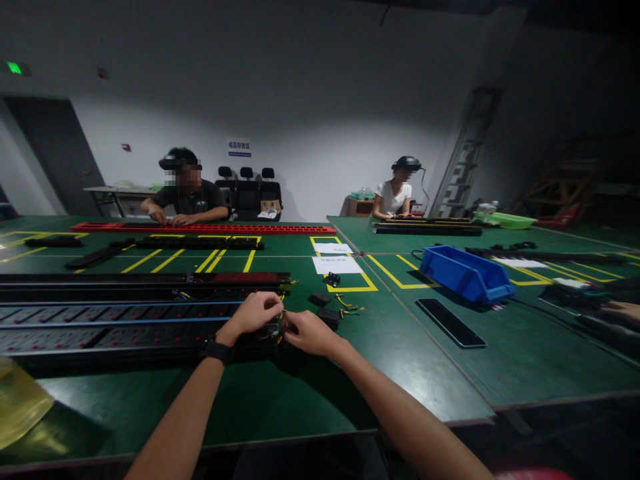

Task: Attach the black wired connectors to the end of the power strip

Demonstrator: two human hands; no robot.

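Observation:
Long black power strips with rows of sockets and small red marks lie at the left, a blue line along them. At their right end both my hands meet over short, thin wires, partly green and yellow. My left hand, a black band on its wrist, is closed with thumb and fingers pinched at these wires. From the right, my right hand pinches at the same wires, its fingers curled. The fingertips hide most of the wire ends. Beside my right hand are small black blocks and loose yellow-and-black leads.
A blue bin and a dark phone-like slab lie to the right. White papers sit on the green table. Across it, two people work at a red rail and dark strips. Another person's hand shows at far right.

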